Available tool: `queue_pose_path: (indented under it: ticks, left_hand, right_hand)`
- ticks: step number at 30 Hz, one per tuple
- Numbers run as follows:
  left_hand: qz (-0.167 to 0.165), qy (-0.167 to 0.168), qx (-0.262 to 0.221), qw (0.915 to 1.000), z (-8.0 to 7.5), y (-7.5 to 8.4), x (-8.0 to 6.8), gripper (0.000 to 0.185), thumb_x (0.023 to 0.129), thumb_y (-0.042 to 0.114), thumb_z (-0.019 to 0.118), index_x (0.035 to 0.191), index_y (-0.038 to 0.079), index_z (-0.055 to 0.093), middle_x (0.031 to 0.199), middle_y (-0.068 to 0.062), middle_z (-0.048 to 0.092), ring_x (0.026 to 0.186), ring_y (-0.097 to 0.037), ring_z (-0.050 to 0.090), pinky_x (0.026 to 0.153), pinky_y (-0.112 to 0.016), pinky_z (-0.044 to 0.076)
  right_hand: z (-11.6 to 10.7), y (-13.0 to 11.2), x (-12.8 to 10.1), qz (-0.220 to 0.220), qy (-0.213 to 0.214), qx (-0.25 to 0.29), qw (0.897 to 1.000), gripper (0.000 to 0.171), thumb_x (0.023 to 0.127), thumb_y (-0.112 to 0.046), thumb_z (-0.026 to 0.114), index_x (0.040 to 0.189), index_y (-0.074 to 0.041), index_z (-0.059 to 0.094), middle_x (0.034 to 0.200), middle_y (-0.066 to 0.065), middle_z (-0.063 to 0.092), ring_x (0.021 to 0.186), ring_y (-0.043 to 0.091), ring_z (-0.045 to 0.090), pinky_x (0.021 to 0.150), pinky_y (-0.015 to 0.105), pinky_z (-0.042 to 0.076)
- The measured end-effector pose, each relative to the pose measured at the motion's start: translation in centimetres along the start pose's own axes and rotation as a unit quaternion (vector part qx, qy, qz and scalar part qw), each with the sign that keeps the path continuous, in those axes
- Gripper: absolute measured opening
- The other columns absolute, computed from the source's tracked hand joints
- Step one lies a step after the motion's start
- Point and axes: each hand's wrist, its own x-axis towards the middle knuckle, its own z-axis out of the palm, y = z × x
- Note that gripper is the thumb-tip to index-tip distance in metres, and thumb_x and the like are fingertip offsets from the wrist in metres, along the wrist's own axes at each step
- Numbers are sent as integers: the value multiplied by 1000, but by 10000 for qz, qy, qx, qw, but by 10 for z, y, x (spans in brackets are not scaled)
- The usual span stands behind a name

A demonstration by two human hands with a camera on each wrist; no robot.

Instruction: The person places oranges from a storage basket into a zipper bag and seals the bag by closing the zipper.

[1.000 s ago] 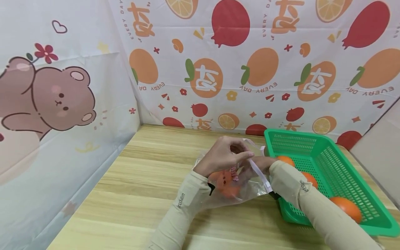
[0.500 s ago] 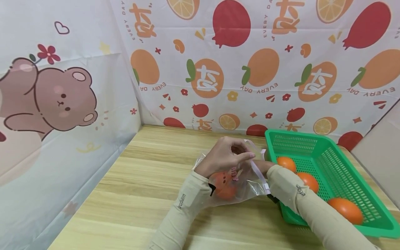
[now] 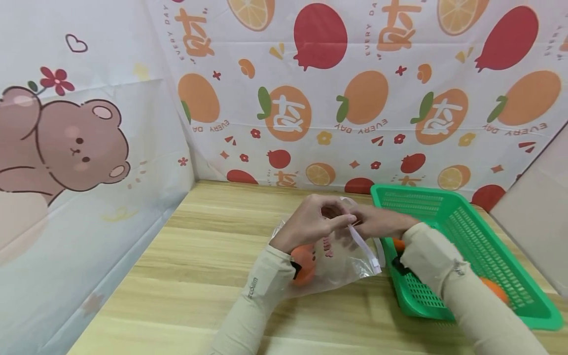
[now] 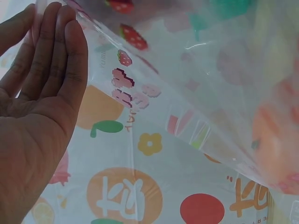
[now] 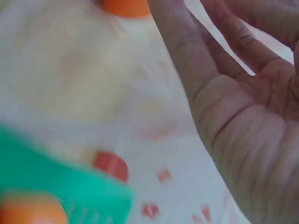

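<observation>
A clear zip bag [image 3: 343,271] with pink lettering and a lilac zip strip lies on the table, an orange [image 3: 303,266] inside it. My left hand [image 3: 310,224] pinches the bag's upper edge between thumb and fingers. In the left wrist view, that hand [image 4: 44,98] grips the edge and strawberries are printed on the film. My right hand [image 3: 379,219] is at the bag's mouth, its fingertips close to the left fingers; whether they touch the film is unclear. Its fingers look extended in the right wrist view, with nothing seen held by the hand [image 5: 247,107].
To the right stands a green plastic basket [image 3: 401,298], partly under the right forearm. Oranges lie in it, one orange [image 3: 494,288] near the front and another orange [image 3: 398,244] by the left wall. Printed cloth [image 3: 324,138] hangs behind the wooden table [image 3: 177,276].
My right hand has come up out of the bag and back over its mouth. The left hand keeps its pinch on the edge. The view has shifted slightly.
</observation>
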Motion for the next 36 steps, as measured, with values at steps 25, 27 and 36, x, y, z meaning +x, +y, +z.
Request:
queue_pose_path:
  ticks: [25,27,36]
  left_hand:
    - [-187,-90,157,9997,2,0,1,4,93,17,76,90,14,75,83,7,70,75,-8,65,74,-27,57]
    - [-183,-95,170,9996,2,0,0,4,93,17,76,90,14,75,83,7,70,75,-8,65,74,-27,57]
    - [-219,-86,176,9996,2,2,-1,5,93,18,76,91,13,76,84,6,70,76,-8,66,74,-27,57]
  right_hand:
    - [-48,80,-97,2928,1040,-2638,9132,123,70,-59,86,152,10,25,149,41,29,127,59,38,98,70,41]
    - [-44,84,-98,3024,995,-2497,9145,124,68,-57,88,151,11,26,148,41,31,123,56,44,93,65,48]
    - [-36,96,-99,2892,1080,-2135,9269,97,76,-41,89,142,9,39,120,22,54,100,35,54,81,51,57]
